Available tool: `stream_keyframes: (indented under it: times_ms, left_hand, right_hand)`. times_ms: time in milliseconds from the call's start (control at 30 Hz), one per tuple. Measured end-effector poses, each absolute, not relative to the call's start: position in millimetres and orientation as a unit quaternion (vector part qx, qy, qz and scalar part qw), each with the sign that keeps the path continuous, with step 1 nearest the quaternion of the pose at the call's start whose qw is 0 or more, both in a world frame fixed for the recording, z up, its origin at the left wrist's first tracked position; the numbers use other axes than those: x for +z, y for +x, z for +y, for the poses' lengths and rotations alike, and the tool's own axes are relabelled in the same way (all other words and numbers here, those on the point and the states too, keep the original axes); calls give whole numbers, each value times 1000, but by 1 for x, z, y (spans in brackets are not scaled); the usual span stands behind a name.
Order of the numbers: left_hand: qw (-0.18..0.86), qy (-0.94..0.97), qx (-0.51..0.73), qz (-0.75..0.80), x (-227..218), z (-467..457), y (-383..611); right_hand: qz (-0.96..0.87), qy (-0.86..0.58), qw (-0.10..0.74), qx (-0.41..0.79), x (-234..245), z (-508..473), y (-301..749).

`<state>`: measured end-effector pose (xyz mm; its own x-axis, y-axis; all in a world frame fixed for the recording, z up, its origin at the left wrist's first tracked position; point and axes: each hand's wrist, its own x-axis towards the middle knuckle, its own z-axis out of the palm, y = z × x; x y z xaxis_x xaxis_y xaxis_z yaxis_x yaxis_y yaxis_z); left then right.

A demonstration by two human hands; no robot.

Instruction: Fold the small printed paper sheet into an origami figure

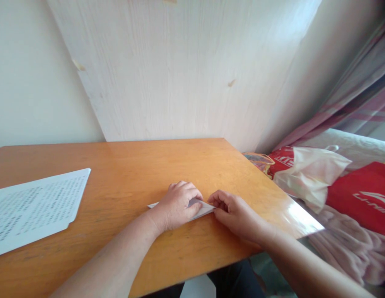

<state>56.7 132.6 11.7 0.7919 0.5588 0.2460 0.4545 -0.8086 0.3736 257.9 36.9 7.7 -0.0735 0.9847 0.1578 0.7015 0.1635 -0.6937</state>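
Note:
A small folded sheet of white paper [205, 210] lies on the wooden table near its front edge, narrowing to a point at the right. My left hand [180, 205] rests over its middle, thumb and fingers curled onto the paper and hiding much of it. At the pointed right end, my right hand [231, 211] pinches the tip between thumb and fingers. Another corner of the paper sticks out to the left, behind my left wrist.
A stack of printed sheets [46, 207] lies at the left of the wooden table [133, 165]. Beyond the table's right edge are a red bag [363, 198], a pale plastic bag [313, 171] and a pinkish blanket [350, 240]. A pale board [186, 74] stands behind the table.

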Motion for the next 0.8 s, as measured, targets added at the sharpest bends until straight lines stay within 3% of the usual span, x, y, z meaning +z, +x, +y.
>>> stream_keyframes:
  times_ms: [333,633,800]
  left_hand:
    - [206,917,182,288,18,130,57]
    - [212,906,203,305,11,130,60]
    - [216,902,226,298,8,130,60]
  right_hand:
    - [-619,-606,344,363,27,34,264]
    - [-638,-680,243,267,21,40,250]
    - [-617,-696,257,263,15,41,242]
